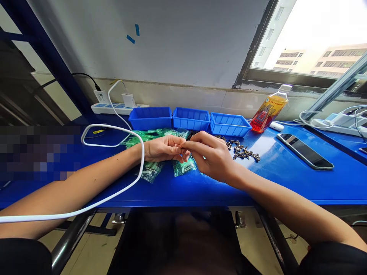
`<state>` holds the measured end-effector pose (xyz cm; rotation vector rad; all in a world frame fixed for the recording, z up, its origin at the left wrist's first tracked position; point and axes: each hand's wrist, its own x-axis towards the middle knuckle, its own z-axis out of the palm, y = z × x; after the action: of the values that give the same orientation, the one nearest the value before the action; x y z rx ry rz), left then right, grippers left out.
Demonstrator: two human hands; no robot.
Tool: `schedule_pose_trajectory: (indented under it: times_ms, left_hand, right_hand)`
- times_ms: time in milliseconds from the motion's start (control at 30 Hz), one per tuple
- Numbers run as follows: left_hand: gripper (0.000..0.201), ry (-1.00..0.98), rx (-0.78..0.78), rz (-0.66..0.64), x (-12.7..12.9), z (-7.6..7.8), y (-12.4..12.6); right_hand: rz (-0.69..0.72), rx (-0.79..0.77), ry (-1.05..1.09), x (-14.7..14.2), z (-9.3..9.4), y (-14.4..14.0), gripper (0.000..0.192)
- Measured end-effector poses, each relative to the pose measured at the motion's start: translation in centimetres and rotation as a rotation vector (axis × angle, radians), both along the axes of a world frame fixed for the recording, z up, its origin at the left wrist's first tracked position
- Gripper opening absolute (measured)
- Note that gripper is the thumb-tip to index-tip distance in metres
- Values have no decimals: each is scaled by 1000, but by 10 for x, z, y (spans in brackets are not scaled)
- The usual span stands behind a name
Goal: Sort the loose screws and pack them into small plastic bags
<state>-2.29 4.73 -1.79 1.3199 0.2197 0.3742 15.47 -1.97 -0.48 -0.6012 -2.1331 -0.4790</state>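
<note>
The left hand [163, 149] and the right hand [210, 154] are held together just above the blue tabletop [286, 175]. Their fingers [186, 147] are pinched together where the two hands meet, on something too small to be made out. Small green bags [183, 167] are seen under the hands. A pile of little dark parts [242, 152] is seen just beside the right hand, in front of three blue bins [190, 119].
</note>
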Motion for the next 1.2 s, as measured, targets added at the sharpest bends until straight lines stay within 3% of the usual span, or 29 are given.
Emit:
schedule_pose_trajectory:
  times_ms: [833, 1200]
  left_hand:
    - [31, -11, 9, 0, 0, -3, 1]
    - [32, 12, 75, 82, 1, 0, -1]
  right_hand:
    - [66, -58, -25, 3, 0, 6, 23]
    - [6, -54, -9, 4, -2, 7, 24]
